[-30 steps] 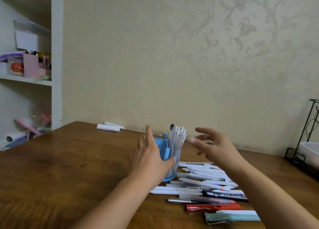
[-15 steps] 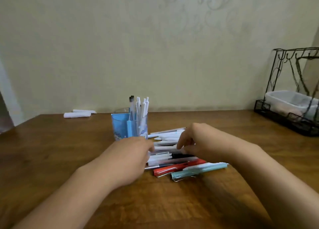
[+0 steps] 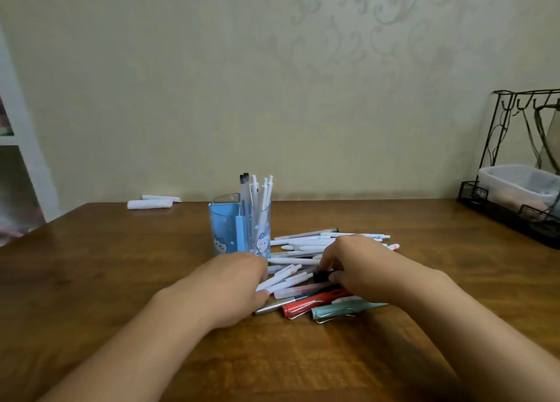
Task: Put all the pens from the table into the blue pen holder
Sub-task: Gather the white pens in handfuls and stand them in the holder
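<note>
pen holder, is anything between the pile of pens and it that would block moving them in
Nothing visible does. The blue pen holder stands right behind the pile of pens with its top open. Only the pens already standing in it take up some room. Both hands are on the pile.

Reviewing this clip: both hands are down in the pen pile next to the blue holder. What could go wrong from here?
1. The left hand sits close in front of the blue pen holder, which stands upright with tall pens; a careless lift could tip it.
2. Both hands gather several white pens at once; some may slip from the fingers and roll across the table.
3. The red pen and teal pen lie nearest the person, partly under the right hand, and might be knocked away.
</note>
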